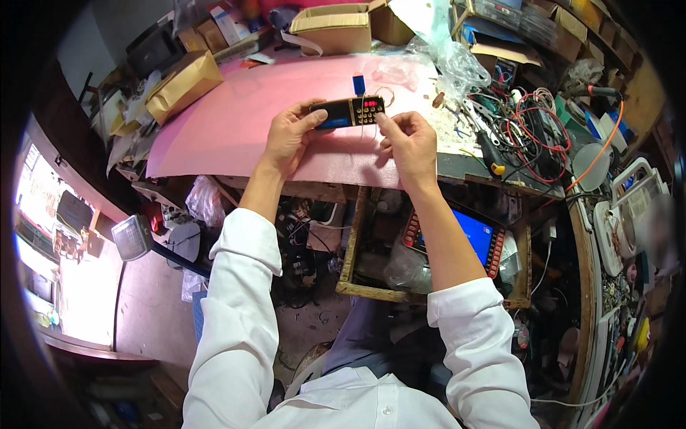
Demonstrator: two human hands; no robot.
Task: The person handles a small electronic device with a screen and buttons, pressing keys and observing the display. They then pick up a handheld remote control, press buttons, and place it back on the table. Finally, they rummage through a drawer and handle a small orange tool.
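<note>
A small black portable radio (350, 114) with a lit red display, a keypad and a blue panel is held up over the pink-covered bench. My left hand (291, 136) is closed round its left end, the thumb lying across the front. At its right end my right hand (411, 139) is closed, with a fingertip against the keypad and the other fingers curled below. A small blue block (359, 84) stands above the radio's top edge. Thin wire (386, 95) loops behind the radio, and a strand hangs over its front.
A pink sheet (236, 114) covers the bench. Tangled cables (539, 129) and a yellow-tipped screwdriver (494, 166) lie at right. Cardboard boxes (332, 28) stand at the back. Below, an open wooden drawer (379, 292) holds a red-framed device with a blue screen (464, 232).
</note>
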